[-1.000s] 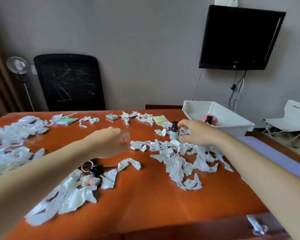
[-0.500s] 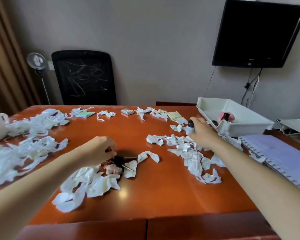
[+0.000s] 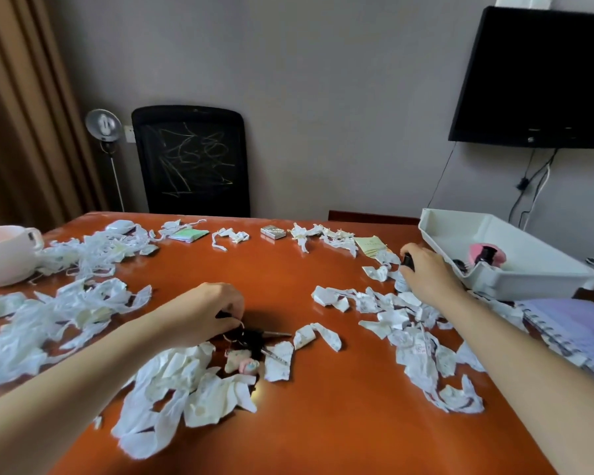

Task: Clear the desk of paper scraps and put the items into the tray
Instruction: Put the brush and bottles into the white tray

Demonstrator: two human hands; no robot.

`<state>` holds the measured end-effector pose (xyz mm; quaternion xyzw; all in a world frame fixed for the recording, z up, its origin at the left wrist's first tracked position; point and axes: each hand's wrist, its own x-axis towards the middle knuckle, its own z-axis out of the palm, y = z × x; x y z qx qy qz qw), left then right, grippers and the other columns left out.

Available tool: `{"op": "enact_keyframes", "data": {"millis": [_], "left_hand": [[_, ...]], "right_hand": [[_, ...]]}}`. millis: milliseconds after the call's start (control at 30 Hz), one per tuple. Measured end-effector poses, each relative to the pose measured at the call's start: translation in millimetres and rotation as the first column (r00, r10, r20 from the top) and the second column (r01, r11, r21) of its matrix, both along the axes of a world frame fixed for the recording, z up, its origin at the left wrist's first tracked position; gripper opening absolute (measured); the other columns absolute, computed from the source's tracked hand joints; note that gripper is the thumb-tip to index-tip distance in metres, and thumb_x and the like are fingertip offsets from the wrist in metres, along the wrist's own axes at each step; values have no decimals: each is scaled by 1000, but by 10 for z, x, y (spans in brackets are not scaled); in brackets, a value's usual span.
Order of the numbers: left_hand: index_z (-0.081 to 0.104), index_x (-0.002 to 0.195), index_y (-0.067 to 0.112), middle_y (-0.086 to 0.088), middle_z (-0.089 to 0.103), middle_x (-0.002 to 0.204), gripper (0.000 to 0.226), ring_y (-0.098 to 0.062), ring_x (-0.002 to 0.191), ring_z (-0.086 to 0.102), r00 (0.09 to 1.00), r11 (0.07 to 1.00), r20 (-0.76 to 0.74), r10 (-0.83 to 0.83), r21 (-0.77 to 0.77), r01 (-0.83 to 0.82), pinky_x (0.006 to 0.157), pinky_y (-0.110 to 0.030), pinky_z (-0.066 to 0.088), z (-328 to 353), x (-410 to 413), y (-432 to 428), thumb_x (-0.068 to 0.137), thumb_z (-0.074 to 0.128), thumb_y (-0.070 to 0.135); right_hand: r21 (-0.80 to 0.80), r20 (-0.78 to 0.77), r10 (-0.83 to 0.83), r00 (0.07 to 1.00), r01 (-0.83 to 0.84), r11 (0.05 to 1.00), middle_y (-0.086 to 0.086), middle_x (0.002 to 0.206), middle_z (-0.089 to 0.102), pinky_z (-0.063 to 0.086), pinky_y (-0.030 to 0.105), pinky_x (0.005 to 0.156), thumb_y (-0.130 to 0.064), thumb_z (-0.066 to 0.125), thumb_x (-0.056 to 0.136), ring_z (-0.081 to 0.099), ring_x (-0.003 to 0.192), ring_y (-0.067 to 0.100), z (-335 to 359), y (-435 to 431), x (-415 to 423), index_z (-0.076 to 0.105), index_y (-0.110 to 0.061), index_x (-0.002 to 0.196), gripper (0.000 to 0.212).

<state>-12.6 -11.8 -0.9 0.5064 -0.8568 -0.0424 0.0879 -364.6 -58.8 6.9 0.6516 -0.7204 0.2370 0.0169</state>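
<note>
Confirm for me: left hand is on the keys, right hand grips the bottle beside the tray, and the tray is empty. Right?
Not quite. The head view shows the tray is not empty: a pink item lies in it. The rest holds: the left hand is on the keys and the right hand grips the bottle beside the tray.

Head-worn wide-angle camera looks forward and down across the desk [image 3: 323, 423].

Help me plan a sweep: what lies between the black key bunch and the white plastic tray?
Head view: torn white paper scraps, then the right hand gripping a small dark-capped bottle.
</note>
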Motion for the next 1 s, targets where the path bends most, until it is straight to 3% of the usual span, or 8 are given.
{"op": "enact_keyframes", "data": {"millis": [133, 200, 367, 433, 567, 667, 800, 1000], "left_hand": [[58, 83, 28, 8, 64, 93, 4, -6, 81, 57, 994, 996, -96, 59, -54, -64, 67, -13, 42, 25, -4, -98, 86, 59, 31], [58, 85, 30, 7, 66, 94, 3, -7, 83, 59, 987, 994, -139, 75, -64, -85, 70, -14, 43, 79, -24, -143, 85, 60, 32], [61, 92, 21, 2, 67, 95, 9, -14, 88, 63, 978, 983, -183, 99, -133, -124, 80, -31, 53, 329, -227, -192, 87, 59, 29], [58, 88, 22, 2, 67, 95, 2, -13, 87, 64, 976, 976, -206, 74, -187, -113, 77, -31, 55, 424, -323, -177, 88, 60, 21], [54, 85, 21, 0, 65, 93, 9, -14, 86, 63, 952, 959, -302, 43, -256, -124, 73, -29, 56, 649, -614, -220, 89, 59, 15], [55, 87, 19, -2, 65, 92, 5, -17, 85, 64, 914, 955, -400, 63, -241, -171, 72, -33, 55, 828, -876, -346, 90, 57, 17], [55, 81, 19, -4, 67, 87, 8, -19, 75, 63, 848, 958, -528, 47, -216, -187, 57, -28, 48, 1006, -1309, -541, 89, 56, 17], [60, 86, 6, -11, 67, 90, 8, -29, 87, 64, 701, 978, -713, -8, -150, -142, 76, -42, 55, 1064, -2135, -851, 88, 58, 13]], "right_hand": [[-53, 26, 32, 999, -31, 998, 11, 104, 62, 42, 31, 68, -16, 55, 92, 50, 80, 24, -45, -36, -47, 53, -13, 111, 20], [-83, 53, 45, 998, -41, 996, 11, 100, 63, 43, 31, 68, -16, 56, 91, 52, 79, 25, -47, -40, -86, 55, -13, 107, 16], [-199, 174, 68, 982, -33, 979, 10, 91, 63, 39, 28, 67, -16, 56, 91, 53, 78, 25, 68, -17, -185, 59, -12, 102, 13], [-219, 205, 86, 975, -40, 975, 9, 91, 62, 39, 28, 68, -17, 56, 91, 55, 79, 26, 141, 6, -191, 59, -13, 103, 13], [-274, 234, 112, 966, -46, 961, 8, 91, 63, 38, 27, 68, -17, 56, 90, 59, 80, 28, 380, 45, -317, 60, -16, 102, 13], [-305, 228, 121, 966, -47, 951, 6, 93, 64, 47, 34, 71, -18, 55, 89, 60, 80, 28, 590, 58, -474, 60, -18, 99, 11], [-366, 219, 139, 966, -51, 929, 5, 92, 62, 52, 39, 69, -17, 56, 89, 64, 76, 31, 793, 44, -706, 58, -18, 98, 9], [-377, 272, 79, 959, 30, 926, 14, 91, 65, 51, 43, 77, -15, 58, 85, 63, 75, 35, 954, -84, -1135, 55, -20, 96, 12]]}}
